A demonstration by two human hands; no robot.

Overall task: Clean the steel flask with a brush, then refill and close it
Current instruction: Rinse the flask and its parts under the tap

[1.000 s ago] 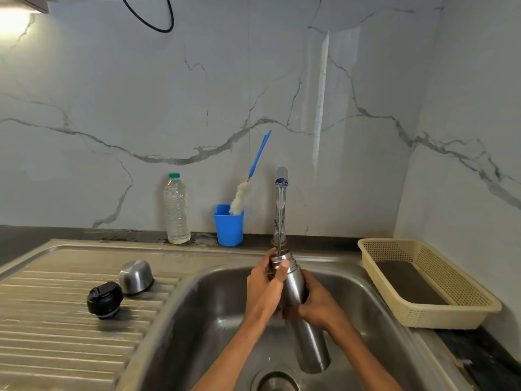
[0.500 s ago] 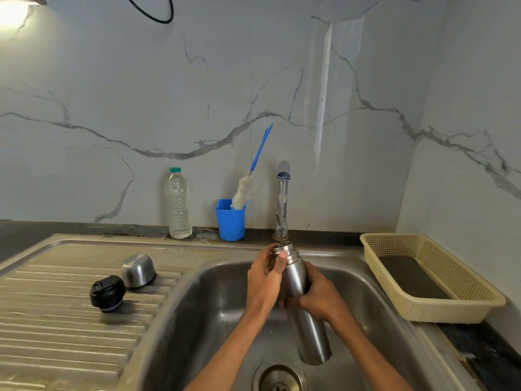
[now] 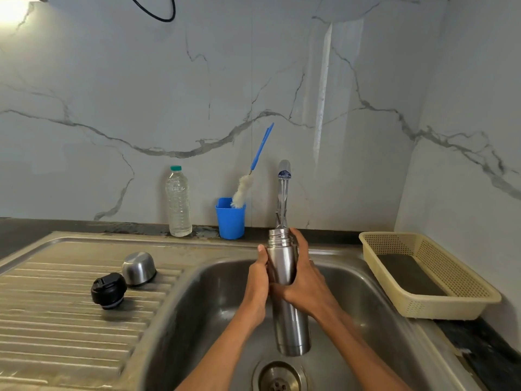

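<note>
The steel flask (image 3: pixel 290 320) stands nearly upright over the sink basin (image 3: pixel 214 311), its open mouth just under the tap (image 3: pixel 283 193). My left hand (image 3: pixel 258 280) holds the flask's upper body from the left. My right hand (image 3: pixel 306 277) wraps round it from the right, with fingers reaching up to the threaded neck. A brush (image 3: pixel 248 182) with a blue handle and white head leans in a blue cup (image 3: pixel 230 218) against the wall. The black stopper (image 3: pixel 108 290) and the steel cap (image 3: pixel 139 268) lie on the drainboard.
A clear plastic water bottle (image 3: pixel 178 203) stands left of the blue cup. A beige plastic basket (image 3: pixel 425 275) sits on the counter to the right of the sink. The drain (image 3: pixel 279 376) is directly below the flask.
The flask has straightened to nearly upright. My left hand slid down from the mouth to the upper body, and my right hand moved up so its fingers reach the neck.
</note>
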